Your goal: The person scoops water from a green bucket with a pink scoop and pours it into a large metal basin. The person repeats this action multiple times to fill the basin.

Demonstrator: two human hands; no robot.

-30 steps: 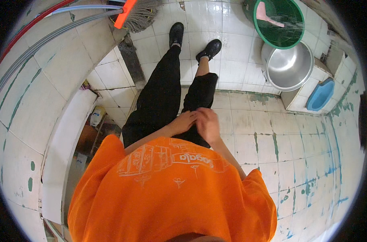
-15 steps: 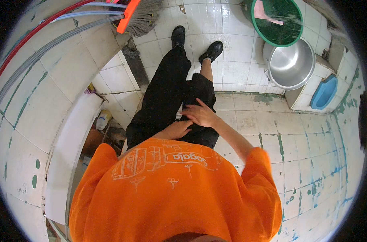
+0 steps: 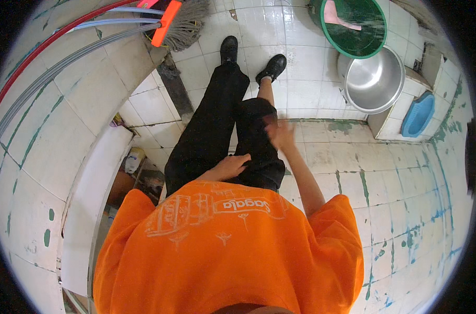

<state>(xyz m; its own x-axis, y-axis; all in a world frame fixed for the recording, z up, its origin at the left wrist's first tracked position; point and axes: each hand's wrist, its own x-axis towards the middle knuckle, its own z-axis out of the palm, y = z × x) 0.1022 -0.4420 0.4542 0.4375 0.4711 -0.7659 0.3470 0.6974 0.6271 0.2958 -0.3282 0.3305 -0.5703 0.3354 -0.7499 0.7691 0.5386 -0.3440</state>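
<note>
My left hand (image 3: pixel 230 166) lies on the lap of my black trousers (image 3: pixel 204 131), fingers stretched out over the cloth and apparently holding nothing. By the right knee is my right hand (image 3: pixel 281 135), beside the trouser leg that is bunched up there and bares the shin. Motion smears its fingers, so whether they grip the cloth is unclear. My black shoes (image 3: pixel 272 67) stand on the white tiled floor.
At the far right a green bucket (image 3: pixel 380 46) with a pink piece in it adjoins a silver metal pot (image 3: pixel 375 83). A blue dish (image 3: pixel 418 116) sits on a tiled ledge. Mop (image 3: pixel 188 29) and orange-headed handle (image 3: pixel 166 23) lean far left. A bottle (image 3: pixel 135 158) stands on a left shelf.
My right hand has moved away from the left hand, forward and to the right, up to the right knee. My left hand stays on the lap.
</note>
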